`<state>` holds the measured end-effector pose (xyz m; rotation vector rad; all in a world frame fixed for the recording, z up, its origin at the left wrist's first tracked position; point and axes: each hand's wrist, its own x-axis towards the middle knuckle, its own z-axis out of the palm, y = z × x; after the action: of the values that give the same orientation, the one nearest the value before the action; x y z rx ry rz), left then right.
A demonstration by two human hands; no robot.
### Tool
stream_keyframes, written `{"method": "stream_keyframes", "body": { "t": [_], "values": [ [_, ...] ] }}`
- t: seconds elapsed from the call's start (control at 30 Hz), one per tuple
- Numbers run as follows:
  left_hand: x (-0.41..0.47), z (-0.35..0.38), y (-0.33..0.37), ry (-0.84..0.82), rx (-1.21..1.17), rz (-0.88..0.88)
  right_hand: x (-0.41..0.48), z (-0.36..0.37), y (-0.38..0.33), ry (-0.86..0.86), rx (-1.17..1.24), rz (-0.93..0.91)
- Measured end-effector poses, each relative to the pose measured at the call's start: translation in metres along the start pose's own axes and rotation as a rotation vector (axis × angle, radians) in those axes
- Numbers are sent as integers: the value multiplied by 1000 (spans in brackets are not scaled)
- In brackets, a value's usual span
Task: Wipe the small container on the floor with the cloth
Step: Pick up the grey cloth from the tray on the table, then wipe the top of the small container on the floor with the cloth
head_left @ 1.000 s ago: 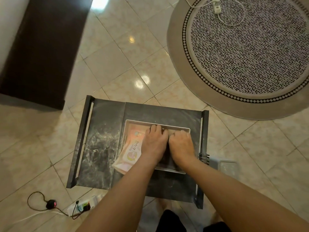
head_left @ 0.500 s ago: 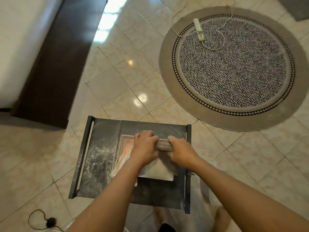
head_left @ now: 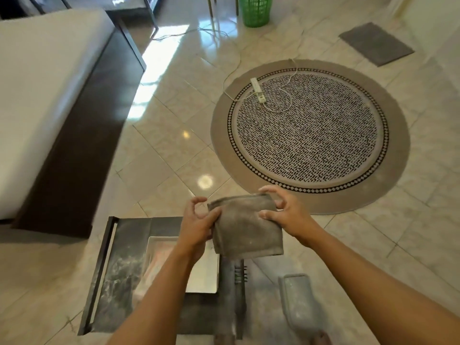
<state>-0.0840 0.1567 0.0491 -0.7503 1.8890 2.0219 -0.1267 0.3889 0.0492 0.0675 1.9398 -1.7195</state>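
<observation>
Your left hand (head_left: 196,227) and right hand (head_left: 286,215) hold a folded grey cloth (head_left: 246,227) between them, raised above the floor. The left thumb and fingers pinch the cloth's left edge; the right thumb and fingers pinch its upper right corner. The cloth hangs as a roughly square panel, its folded top edge running left to right between your hands and its lower edge free.

Below your hands, a dark marble-patterned tray table (head_left: 119,277) stands on the tiled floor (head_left: 174,145), with dark raised rails along its left and right sides. On it rests a shallow rectangular tray (head_left: 204,277) with a pale rim. Your left forearm covers much of the tray; a pink-and-white packet (head_left: 159,260) lies in its left part, blurred, and the visible right part of its bottom is bare.

The small container (head_left: 298,300) lies on the floor just to the right of the tray table, below your right forearm and apart from both hands. It is pale grey, rectangular with rounded corners, and its long axis runs from near you to away from you, leaning slightly leftward at the far end. Its contents cannot be told because of blur.

Farther off lie a round patterned rug (head_left: 311,135) carrying a white power strip (head_left: 257,90), a grey mat (head_left: 375,43), and a green basket (head_left: 254,9) whose contents are out of view.
</observation>
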Motion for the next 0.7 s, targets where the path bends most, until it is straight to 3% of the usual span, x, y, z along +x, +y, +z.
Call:
{"method": "stream_keyframes", "body": {
  "t": [0.17, 0.27, 0.43, 0.7],
  "values": [
    [-19, 75, -16, 18, -16, 104, -15, -57, 27, 80, -166, -21],
    [-18, 104, -35, 6, 114, 151, -23, -88, 49, -44, -188, 46],
    [5, 136, -95, -166, 227, 62, -15, -122, 116, -208, -166, 159],
    [97, 159, -236, 108, 358, 166, 34, -131, 256, -89, -207, 170]
  ]
}}
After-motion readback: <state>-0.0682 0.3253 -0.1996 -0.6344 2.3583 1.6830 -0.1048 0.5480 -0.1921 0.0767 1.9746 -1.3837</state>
